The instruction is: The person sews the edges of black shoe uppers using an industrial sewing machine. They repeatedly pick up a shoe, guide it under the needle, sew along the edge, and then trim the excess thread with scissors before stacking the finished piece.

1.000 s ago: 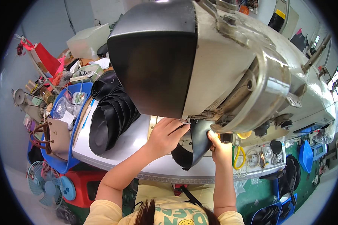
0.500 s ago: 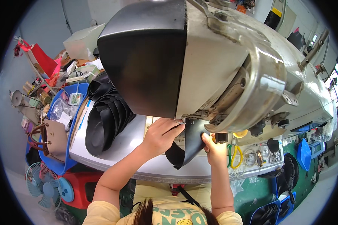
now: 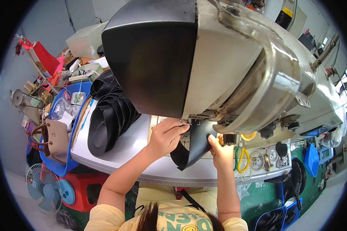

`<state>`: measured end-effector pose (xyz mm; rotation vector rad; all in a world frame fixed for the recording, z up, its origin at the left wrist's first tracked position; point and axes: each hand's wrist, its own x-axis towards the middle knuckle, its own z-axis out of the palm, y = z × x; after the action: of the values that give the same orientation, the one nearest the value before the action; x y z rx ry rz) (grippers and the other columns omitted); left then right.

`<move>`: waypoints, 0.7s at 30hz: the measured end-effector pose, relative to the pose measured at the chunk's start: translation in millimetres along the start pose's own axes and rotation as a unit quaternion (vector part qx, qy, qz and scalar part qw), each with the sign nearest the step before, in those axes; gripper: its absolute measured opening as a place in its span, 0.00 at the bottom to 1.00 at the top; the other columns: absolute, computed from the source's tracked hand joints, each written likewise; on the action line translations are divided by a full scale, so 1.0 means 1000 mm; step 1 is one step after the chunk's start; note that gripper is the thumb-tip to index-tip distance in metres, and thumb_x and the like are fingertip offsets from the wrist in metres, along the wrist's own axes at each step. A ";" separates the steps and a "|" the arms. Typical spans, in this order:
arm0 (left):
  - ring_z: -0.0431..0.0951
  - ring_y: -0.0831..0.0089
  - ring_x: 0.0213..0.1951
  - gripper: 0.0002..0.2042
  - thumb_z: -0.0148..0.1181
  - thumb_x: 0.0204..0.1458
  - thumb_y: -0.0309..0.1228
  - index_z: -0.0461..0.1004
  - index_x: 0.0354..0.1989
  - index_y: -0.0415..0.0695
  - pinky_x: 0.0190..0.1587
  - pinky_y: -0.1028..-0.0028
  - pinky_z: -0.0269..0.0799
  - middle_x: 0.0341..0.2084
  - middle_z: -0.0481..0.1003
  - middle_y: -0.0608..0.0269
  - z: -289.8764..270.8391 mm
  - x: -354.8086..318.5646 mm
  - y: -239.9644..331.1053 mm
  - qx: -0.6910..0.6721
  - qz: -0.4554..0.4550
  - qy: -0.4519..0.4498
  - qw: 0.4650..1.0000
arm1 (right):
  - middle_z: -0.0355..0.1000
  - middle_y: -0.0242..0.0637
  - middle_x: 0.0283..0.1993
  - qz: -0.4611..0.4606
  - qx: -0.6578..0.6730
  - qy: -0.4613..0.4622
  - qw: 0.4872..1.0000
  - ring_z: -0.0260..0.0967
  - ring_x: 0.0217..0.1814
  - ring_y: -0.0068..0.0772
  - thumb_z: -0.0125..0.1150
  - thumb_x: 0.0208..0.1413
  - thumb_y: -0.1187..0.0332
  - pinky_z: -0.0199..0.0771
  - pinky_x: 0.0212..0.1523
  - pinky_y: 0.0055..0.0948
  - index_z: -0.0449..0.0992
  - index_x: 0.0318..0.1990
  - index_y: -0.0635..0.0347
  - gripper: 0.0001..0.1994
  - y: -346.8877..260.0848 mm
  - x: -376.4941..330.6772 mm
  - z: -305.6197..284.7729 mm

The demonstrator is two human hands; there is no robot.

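Note:
A curved black leather-like piece (image 3: 199,143) hangs in a bend beneath the head of a sewing machine (image 3: 223,65). My right hand (image 3: 221,152) grips its right edge, thumb on top. Just left of the piece, my left hand (image 3: 165,136) is closed in a pinch by the stitching area. A small shiny metal tip shows at its fingertips, too small to name. The machine's head hides the needle area from above.
Left of my hands, a stack of black curved pieces (image 3: 108,123) lies on the white table (image 3: 123,163). Scissors with yellow and green handles (image 3: 242,161) lie at the right. A blue bin (image 3: 65,165), a handbag (image 3: 57,136) and a fan (image 3: 46,186) stand at the left.
The view has shifted slightly. My left hand has turned a little, and the metal tip shows more clearly at its fingers. My right hand keeps its grip on the black piece.

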<state>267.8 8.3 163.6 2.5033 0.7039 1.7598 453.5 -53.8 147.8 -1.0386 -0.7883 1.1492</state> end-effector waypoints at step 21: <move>0.77 0.57 0.35 0.14 0.61 0.33 0.16 0.76 0.33 0.35 0.36 0.65 0.76 0.30 0.75 0.54 -0.003 -0.002 -0.010 0.026 0.052 -0.029 0.998 | 0.66 0.47 0.58 -0.381 -0.492 -0.044 0.782 0.74 0.47 0.41 0.62 0.43 0.82 0.77 0.36 0.28 0.73 0.50 0.63 0.22 -0.006 -0.026 0.036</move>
<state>260.5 16.1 160.6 2.6591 0.6368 1.7133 416.8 -70.7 166.2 -1.2822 -1.7781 -0.0037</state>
